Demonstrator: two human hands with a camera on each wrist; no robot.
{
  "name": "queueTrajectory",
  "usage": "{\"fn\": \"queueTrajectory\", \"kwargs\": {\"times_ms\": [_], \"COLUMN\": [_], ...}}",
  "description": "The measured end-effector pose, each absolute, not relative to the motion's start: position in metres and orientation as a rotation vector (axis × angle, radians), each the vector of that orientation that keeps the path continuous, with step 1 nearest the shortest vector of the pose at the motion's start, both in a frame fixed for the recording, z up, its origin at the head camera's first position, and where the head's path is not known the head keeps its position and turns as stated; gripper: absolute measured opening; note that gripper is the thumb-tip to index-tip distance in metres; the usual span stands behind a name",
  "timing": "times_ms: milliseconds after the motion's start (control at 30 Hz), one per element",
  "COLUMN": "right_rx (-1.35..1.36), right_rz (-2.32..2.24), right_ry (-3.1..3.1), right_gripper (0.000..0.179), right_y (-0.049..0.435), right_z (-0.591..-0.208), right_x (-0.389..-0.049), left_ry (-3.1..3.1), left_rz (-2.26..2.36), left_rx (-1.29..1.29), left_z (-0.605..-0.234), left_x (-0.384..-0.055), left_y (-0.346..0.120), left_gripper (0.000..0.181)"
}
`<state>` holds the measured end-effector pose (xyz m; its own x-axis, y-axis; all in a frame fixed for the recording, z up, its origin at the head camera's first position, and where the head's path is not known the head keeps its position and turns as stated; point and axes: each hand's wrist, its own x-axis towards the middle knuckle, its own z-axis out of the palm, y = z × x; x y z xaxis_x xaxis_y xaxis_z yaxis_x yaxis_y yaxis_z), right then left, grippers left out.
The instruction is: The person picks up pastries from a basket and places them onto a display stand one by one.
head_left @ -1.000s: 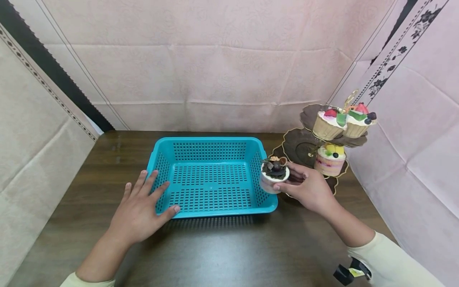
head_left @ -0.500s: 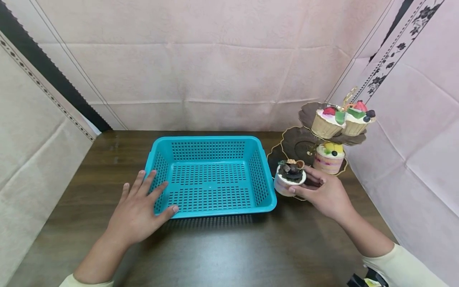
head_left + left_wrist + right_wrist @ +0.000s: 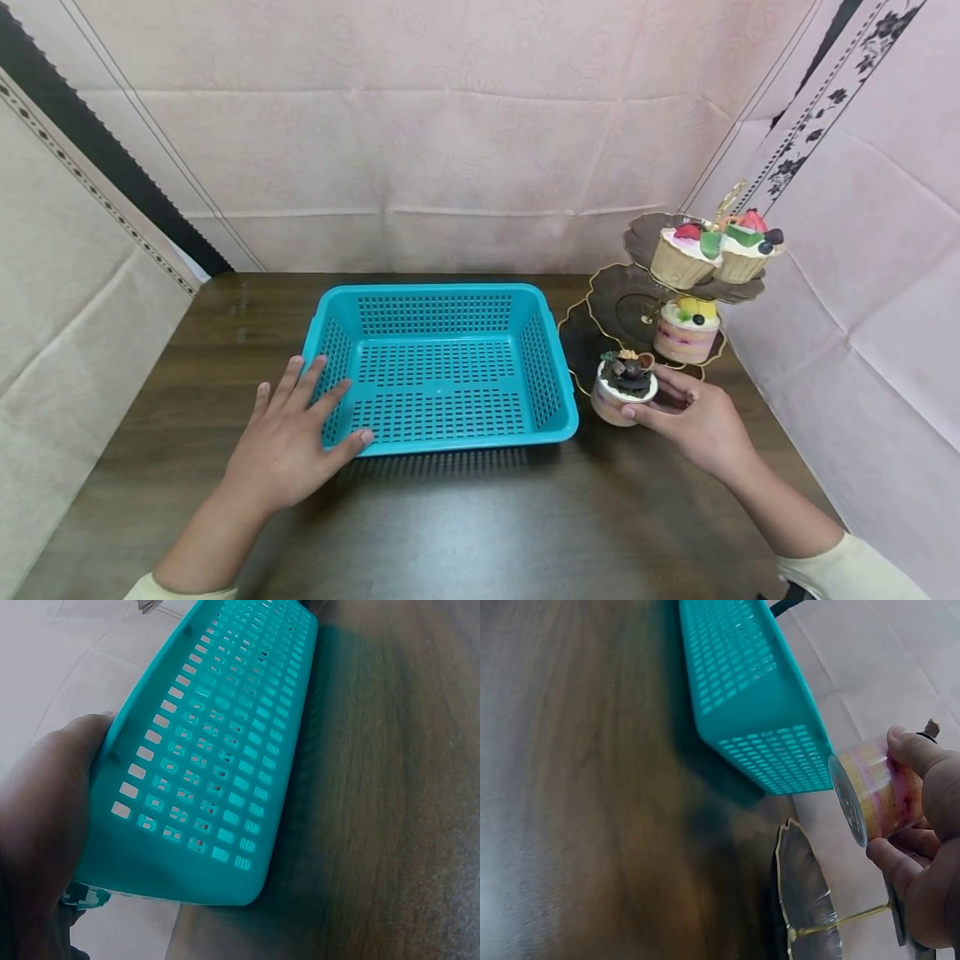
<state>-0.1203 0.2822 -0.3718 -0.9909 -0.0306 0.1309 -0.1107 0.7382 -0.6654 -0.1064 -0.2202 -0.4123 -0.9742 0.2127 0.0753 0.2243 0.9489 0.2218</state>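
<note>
My right hand (image 3: 705, 425) pinches a small round dessert cup (image 3: 618, 402) between thumb and fingers. The cup has a dark chocolate-style topping on white cream. In the right wrist view, the cup's (image 3: 881, 791) pink and yellow layers show through a clear wall, and its base is raised above the table. It is held just right of a turquoise plastic basket (image 3: 450, 446), over the front of a tiered stand (image 3: 622, 308). My left hand (image 3: 288, 450) rests with spread fingers on the basket's left front corner. The basket holds nothing.
On the stand's top tier sit two cupcakes (image 3: 682, 258) with fruit toppings. A layered dessert cup with a yellow topping (image 3: 686, 333) stands on a lower tier. Pale cloth (image 3: 450, 167) hangs behind and beside the brown wooden table (image 3: 465, 533).
My right hand has carried the chocolate-topped dessert cup rightward, from the basket's right rim to the front of the stand. The left hand and basket have stayed nearly still.
</note>
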Motion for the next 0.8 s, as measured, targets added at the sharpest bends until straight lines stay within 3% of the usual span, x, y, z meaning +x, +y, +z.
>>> {"fn": "queueTrajectory", "kwargs": {"times_ms": [800], "right_rx": [-0.047], "right_rz": [1.108], "right_ry": [-2.835], "right_gripper": [0.076], "right_y": [0.314], "right_z": [-0.401], "right_x": [-0.112], "left_ry": [-3.051], "left_rz": [-0.341], "left_rx": [-0.362], "left_z": [-0.411], "left_x": [-0.106], "left_y": [-0.220], "left_gripper": [0.088]}}
